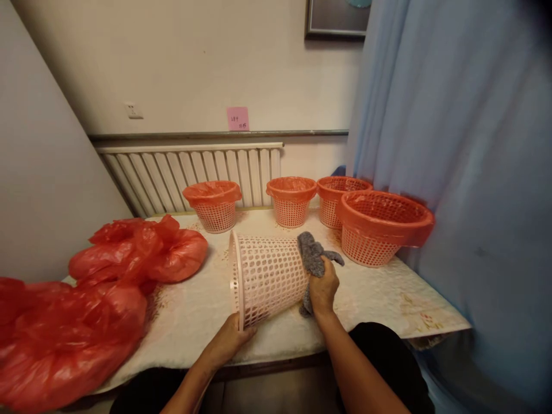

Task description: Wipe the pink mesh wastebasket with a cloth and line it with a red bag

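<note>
Gripping pink basket (273,270) by rim with left hand (230,340), clutching grey cloth (310,253) at its base with right hand (324,287). Handwritten on pink note (238,119), possibly figures, barely legible.

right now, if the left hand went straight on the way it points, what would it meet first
Most likely the tipped basket, whose rim the left hand holds; depth past the rim is unclear.
</note>
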A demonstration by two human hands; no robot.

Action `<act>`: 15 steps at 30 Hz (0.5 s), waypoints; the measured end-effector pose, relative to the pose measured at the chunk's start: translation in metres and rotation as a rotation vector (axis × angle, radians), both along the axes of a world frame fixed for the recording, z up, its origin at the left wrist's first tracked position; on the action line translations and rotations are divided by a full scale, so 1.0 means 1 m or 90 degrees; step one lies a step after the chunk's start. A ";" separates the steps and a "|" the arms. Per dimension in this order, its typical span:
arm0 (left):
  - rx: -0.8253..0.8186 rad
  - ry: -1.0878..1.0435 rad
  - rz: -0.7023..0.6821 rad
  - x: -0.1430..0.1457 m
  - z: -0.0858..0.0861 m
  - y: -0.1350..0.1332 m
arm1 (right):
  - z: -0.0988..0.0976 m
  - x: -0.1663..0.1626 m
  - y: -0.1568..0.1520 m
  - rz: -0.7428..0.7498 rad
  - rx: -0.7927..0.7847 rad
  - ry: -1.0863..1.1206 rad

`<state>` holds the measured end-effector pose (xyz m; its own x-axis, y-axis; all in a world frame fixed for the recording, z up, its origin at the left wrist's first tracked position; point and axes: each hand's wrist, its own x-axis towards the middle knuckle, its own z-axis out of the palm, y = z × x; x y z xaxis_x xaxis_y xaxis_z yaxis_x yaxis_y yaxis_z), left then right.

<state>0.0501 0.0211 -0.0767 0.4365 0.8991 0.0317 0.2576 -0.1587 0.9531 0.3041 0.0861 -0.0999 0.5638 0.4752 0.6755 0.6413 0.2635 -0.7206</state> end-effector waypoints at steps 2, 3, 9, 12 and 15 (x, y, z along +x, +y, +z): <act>0.011 -0.018 -0.002 0.005 0.008 -0.002 | 0.004 -0.018 -0.009 0.052 0.033 -0.059; 0.014 -0.025 -0.005 0.008 0.014 -0.002 | 0.006 -0.029 -0.016 0.087 0.053 -0.093; 0.026 -0.028 0.036 0.025 0.036 -0.002 | 0.017 -0.089 -0.064 0.314 0.168 -0.267; 0.014 -0.038 0.066 0.025 0.031 -0.002 | 0.016 -0.094 -0.067 0.306 0.191 -0.299; -0.013 -0.054 0.042 0.019 0.018 -0.002 | 0.011 -0.075 -0.049 0.250 0.167 -0.315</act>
<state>0.0690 0.0190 -0.0585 0.3723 0.9269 0.0478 0.1848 -0.1245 0.9749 0.2293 0.0367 -0.0888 -0.0218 0.3672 0.9299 0.6999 0.6698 -0.2481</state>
